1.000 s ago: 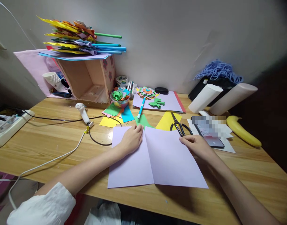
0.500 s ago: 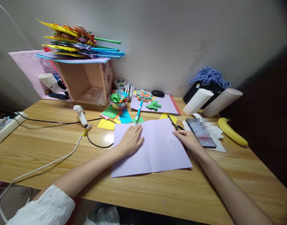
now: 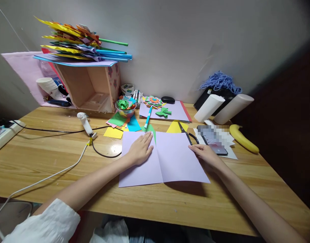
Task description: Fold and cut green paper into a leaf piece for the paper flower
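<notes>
A sheet of lilac paper [image 3: 181, 162] with a crease down its middle lies in front of me. My left hand [image 3: 141, 148] rests flat on its left half, fingers stretched out. The right half tilts up off the table, its edge pinched in my right hand [image 3: 203, 152]. Black-handled scissors [image 3: 186, 133] lie just behind that hand, partly over a yellow paper piece [image 3: 175, 127]. Beyond the sheet's back edge are a green paper piece [image 3: 152, 130] and a blue marker [image 3: 148, 117].
A bowl of paper scraps [image 3: 126, 107] and an open box [image 3: 93, 87] topped with paper flowers stand at the back left. A glue gun [image 3: 84, 124] with its cable is on the left. A phone [image 3: 213, 141], a banana [image 3: 243, 139] and white rolls [image 3: 210, 108] are on the right.
My right hand has lifted the right half of the lilac paper, and a shadow now shows beneath it. The crease is sharper and more of the scissors shows. My left hand stays flat.
</notes>
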